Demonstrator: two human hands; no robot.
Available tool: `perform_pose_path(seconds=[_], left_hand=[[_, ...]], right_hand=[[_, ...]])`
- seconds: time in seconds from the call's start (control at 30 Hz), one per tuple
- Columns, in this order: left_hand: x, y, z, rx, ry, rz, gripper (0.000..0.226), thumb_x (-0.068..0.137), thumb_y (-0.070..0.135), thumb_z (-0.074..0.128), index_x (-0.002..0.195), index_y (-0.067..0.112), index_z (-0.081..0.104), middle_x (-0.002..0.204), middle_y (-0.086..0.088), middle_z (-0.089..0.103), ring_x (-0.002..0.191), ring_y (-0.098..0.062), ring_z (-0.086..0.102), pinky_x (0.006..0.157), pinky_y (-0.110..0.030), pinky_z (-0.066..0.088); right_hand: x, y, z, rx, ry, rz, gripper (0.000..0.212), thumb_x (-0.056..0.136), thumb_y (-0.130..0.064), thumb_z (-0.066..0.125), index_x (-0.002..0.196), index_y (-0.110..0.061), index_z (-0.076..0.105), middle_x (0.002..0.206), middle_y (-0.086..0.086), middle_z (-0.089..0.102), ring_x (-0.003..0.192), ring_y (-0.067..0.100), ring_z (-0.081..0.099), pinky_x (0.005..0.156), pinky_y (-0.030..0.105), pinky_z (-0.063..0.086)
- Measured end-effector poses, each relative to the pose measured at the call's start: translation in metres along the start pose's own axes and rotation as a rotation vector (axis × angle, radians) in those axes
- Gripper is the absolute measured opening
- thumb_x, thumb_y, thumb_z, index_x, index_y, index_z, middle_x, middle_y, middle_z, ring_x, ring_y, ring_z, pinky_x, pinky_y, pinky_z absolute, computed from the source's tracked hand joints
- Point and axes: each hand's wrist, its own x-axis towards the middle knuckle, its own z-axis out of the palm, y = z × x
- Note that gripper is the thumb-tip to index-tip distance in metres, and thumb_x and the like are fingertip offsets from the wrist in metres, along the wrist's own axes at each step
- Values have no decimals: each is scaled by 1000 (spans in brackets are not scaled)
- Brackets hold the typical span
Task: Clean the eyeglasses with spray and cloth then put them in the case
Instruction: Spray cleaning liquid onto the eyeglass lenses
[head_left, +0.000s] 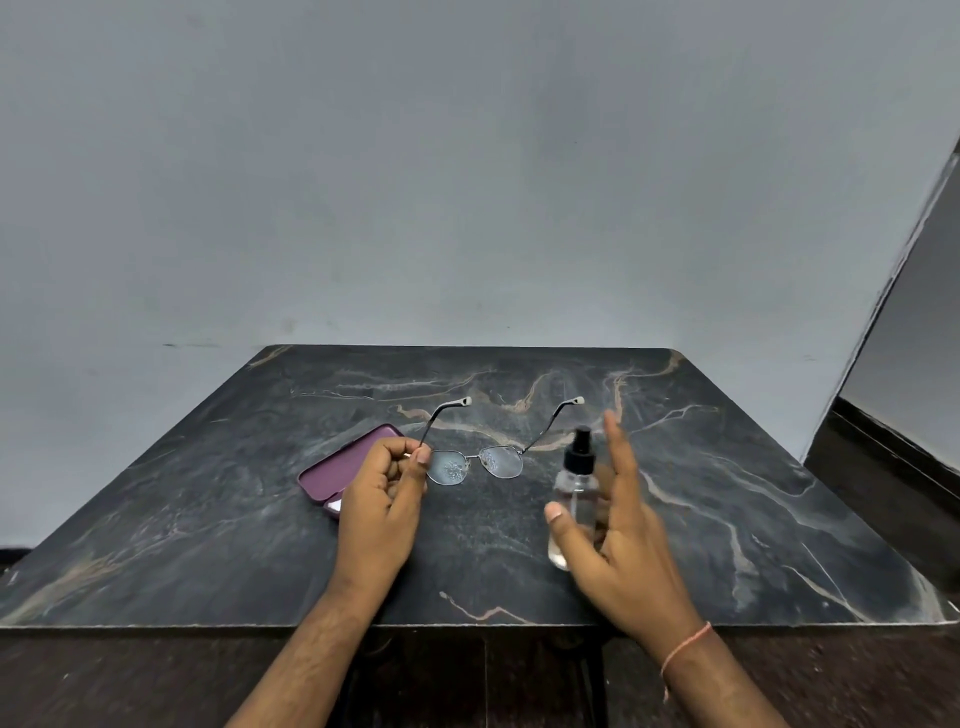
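Thin metal-framed eyeglasses (475, 462) hang just above the dark marble table (208, 519), temples unfolded and pointing away from me, with spray droplets on both lenses. My left hand (382, 499) pinches the frame at its left hinge. A clear spray bottle (574, 493) with a black nozzle is tilted in my right hand (618, 535), thumb in front and fingers behind, index finger raised beside the nozzle. An open purple case (345, 465) lies behind my left hand, partly hidden, with something white showing at its near end.
The table's front edge (467, 623) runs just below my wrists. A grey wall stands behind the table, and a dark floor strip and door edge (883, 467) lie to the right.
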Motion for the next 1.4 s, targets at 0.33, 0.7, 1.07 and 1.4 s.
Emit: perform_pose_path(seconds=[0.33, 0.7, 1.07, 1.4], left_hand=[[-7, 8, -2, 84, 62, 142, 32, 99, 73, 55, 105, 43, 67, 86, 5, 72, 60, -15, 57, 55, -33, 48], [-11, 11, 0, 56, 81, 171, 24, 100, 71, 58, 106, 48, 66, 92, 1, 73, 70, -30, 65, 62, -43, 54], [-10, 13, 1, 12, 52, 142, 7, 99, 53, 62, 104, 50, 66, 90, 1, 73, 71, -34, 64, 66, -39, 56], [-6, 4, 2, 26, 11, 139, 27, 100, 67, 60, 106, 42, 67, 89, 5, 74, 73, -7, 68, 71, -19, 56]], right_hand=[[9, -9, 23, -28, -7, -60, 84, 84, -39, 60, 158, -66, 31, 70, -7, 61, 60, 13, 59, 54, 19, 48], [11, -6, 25, -107, 6, -64, 66, 92, -54, 63, 153, -65, 38, 72, -16, 64, 61, 10, 63, 53, 16, 46], [12, -5, 25, 50, 5, -39, 63, 90, -46, 70, 147, -60, 49, 68, -11, 67, 50, 10, 58, 52, 27, 52], [8, -17, 32, 263, -40, -11, 63, 90, -43, 73, 150, -53, 53, 62, -4, 63, 51, 20, 60, 54, 34, 56]])
